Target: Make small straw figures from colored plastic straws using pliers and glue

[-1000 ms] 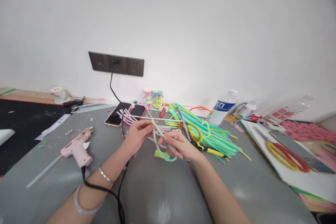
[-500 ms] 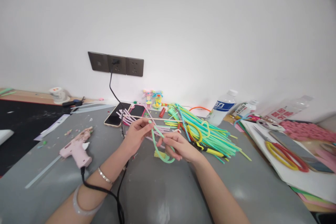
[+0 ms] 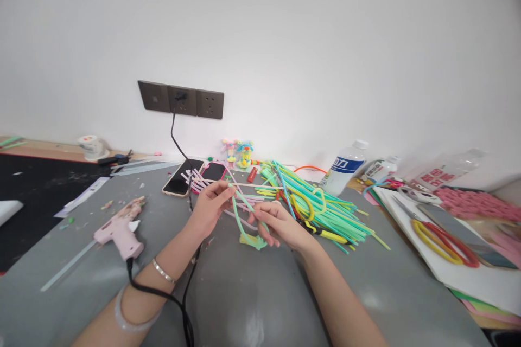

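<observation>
The left hand (image 3: pixel 209 209) was closed to a pinch, thumb and fingertips on one end of a mint-green pipe cleaner (image 3: pixel 236 213). The right hand (image 3: pixel 280 225) pinched the same bent stem farther along, its lower fingers loosely curled. The stem hung in a loop between the hands, above the gray table (image 3: pixel 244 298), with a yellow piece (image 3: pixel 247 239) at its lower bend. Just beyond the right hand lay yellow-handled pliers (image 3: pixel 331 236) and a heap of green and yellow stems (image 3: pixel 342 217). Behind the heap stood a capped bottle (image 3: pixel 345 167) with a blue label; its fill level could not be told. To its right were a smaller white-capped bottle (image 3: pixel 380 169) and a see-through bottle (image 3: pixel 445 171) with red lettering, leaning in view. Far left, near the wall, sat a white tub (image 3: pixel 93 147), its contents indistinct.
</observation>
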Demonstrator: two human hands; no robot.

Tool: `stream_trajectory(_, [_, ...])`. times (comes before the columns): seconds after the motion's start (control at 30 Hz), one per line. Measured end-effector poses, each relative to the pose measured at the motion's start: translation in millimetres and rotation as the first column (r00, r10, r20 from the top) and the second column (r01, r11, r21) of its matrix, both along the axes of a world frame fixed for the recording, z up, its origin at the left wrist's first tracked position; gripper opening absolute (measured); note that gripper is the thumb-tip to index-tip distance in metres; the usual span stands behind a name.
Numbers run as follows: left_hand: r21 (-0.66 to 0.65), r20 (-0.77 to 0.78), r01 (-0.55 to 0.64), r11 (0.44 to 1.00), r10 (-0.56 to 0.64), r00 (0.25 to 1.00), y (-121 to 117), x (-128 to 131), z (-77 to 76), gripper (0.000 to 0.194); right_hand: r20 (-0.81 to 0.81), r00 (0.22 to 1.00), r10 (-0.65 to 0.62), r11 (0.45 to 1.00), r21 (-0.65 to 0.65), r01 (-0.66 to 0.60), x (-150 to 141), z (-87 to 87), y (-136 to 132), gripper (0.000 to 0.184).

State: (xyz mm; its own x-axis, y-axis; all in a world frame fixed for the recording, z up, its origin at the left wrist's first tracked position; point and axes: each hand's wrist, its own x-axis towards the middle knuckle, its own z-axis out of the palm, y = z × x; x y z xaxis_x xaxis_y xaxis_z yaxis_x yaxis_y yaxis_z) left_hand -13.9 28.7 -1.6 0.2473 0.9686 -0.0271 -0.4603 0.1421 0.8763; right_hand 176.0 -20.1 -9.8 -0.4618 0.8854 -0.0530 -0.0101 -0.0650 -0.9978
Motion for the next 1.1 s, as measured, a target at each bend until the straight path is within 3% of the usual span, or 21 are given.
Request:
stream_trajectory(0.1, [0.011, -0.003, 0.003, 1.0, -0.003, 1.0, 0.0, -1.2, 1.3, 0.029, 0.046, 0.997, -0.056, 0.997, 0.063, 0.053, 1.9, 2.1, 1.4, 0.036])
stream_trajectory(0.17, [0.014, 0.005, 0.001, 1.0, -0.002, 1.0, 0.9, -2.0, 1.3, 0.03, 0.12, 0.969, -0.215, 0.965, 0.181, 0.191, 8.0, 4.8, -0.8, 0.034])
stream_trajectory(0.27, [0.011, 0.031, -0.003, 1.0, 0.002, 1.0, 2.7, -2.4, 0.4, 0.03, 0.231, 0.807, -0.543, 0.808, 0.406, 0.428, 28.9, 6.4, -16.4, 0.03])
stream_trajectory(0.33, [0.003, 0.05, -0.01, 1.0, 0.01, 0.999, 3.3, -2.0, 0.1, 0.031, 0.323, 0.65, -0.687, 0.702, 0.526, 0.481, 49.0, 2.7, -36.0, 0.029])
stream_trajectory(0.37, [-0.003, 0.057, -0.012, 1.0, 0.012, 0.998, 3.4, -1.7, 0.1, 0.031, 0.395, 0.571, -0.72, 0.678, 0.576, 0.457, 59.4, -0.6, -47.4, 0.03])
stream_trajectory(0.4, [-0.008, 0.062, -0.012, 1.0, 0.013, 0.998, 3.3, -1.4, 0.2, 0.031, 0.478, 0.512, -0.714, 0.691, 0.601, 0.402, 69.2, -4.5, -59.0, 0.038])
stream_trajectory(0.5, [-0.019, 0.073, -0.009, 1.0, 0.01, 0.997, 2.8, -0.7, 0.2, 0.031, 0.731, 0.288, -0.618, 0.785, 0.557, 0.271, 89.1, -15.4, -86.6, 0.068])
stream_trajectory(0.57, [-0.021, 0.081, -0.008, 1.0, 0.01, 0.997, 2.9, -0.5, -0.2, 0.031, 0.806, 0.183, -0.563, 0.822, 0.524, 0.223, 92.8, -18.5, -94.6, 0.074])
stream_trajectory(0.7, [-0.007, 0.091, -0.007, 1.0, 0.008, 0.996, 4.6, -1.1, -2.3, 0.031, 0.817, 0.147, -0.557, 0.83, 0.547, 0.104, 86.4, -14.4, -94.7, 0.064])
stream_trajectory(0.83, [0.012, 0.095, -0.039, 0.999, 0.037, 0.995, 6.2, -2.3, -3.6, 0.03, 0.723, 0.043, -0.69, 0.724, 0.688, 0.041, 84.7, -6.8, -101.9, 0.055])
stream_trajectory(0.9, [0.025, 0.102, -0.068, 0.997, 0.065, 0.993, 6.1, -2.8, -3.4, 0.03, 0.672, 0.064, -0.738, 0.675, 0.732, 0.097, 88.8, -1.9, -110.4, 0.05])
stream_trajectory(0.97, [0.035, 0.103, -0.097, 0.995, 0.093, 0.99, 5.4, -2.7, -2.7, 0.031, 0.643, 0.148, -0.751, 0.657, 0.706, 0.264, 93.2, 4.5, -119.1, 0.043])
stream_trajectory(1.03, [0.041, 0.1, -0.112, 0.993, 0.107, 0.989, 4.6, -2.1, -1.8, 0.031, 0.588, 0.319, -0.743, 0.658, 0.555, 0.509, 93.8, 11.7, -125.3, 0.041])
stream_trajectory(1.1, [0.049, 0.093, -0.112, 0.993, 0.107, 0.99, 4.1, -1.3, -1.1, 0.031, 0.398, 0.582, -0.709, 0.693, 0.241, 0.68, 87.0, 18.4, -127.3, 0.043])
